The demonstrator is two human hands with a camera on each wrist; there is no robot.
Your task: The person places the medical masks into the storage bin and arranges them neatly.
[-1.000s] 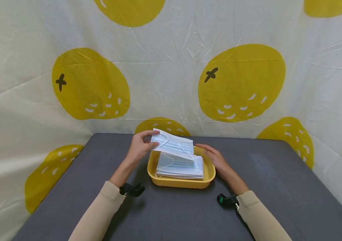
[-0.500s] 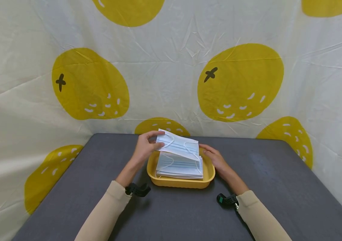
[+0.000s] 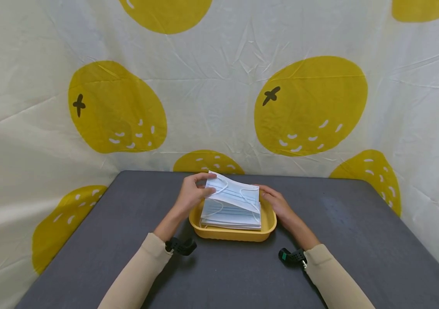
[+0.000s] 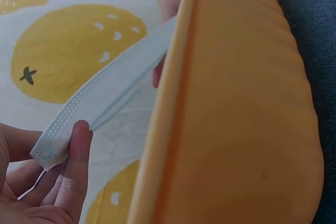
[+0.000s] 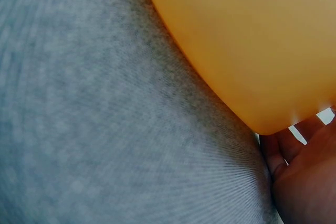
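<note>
A yellow tray [image 3: 232,234] sits on the grey table and holds a stack of pale blue face masks [image 3: 230,218]. My left hand [image 3: 201,188] pinches the left end of the top mask [image 3: 236,194] and holds that end raised, so the mask slopes down to the right. In the left wrist view the mask's edge [image 4: 107,100] runs from my fingers [image 4: 73,163] to the tray wall [image 4: 236,119]. My right hand [image 3: 271,198] rests with straight fingers on the tray's right rim, beside the mask's right end. In the right wrist view the tray [image 5: 252,40] fills the top and my palm [image 5: 307,182] shows below.
The dark grey table [image 3: 358,240] stretches to both sides and in front of the tray. A white cloth with large yellow fruit prints [image 3: 308,105] hangs behind and around the table. Small black devices sit at both wrists [image 3: 181,246].
My left hand has carried the mask's raised end to the right and lower, closer over the stack. The right hand has barely moved.
</note>
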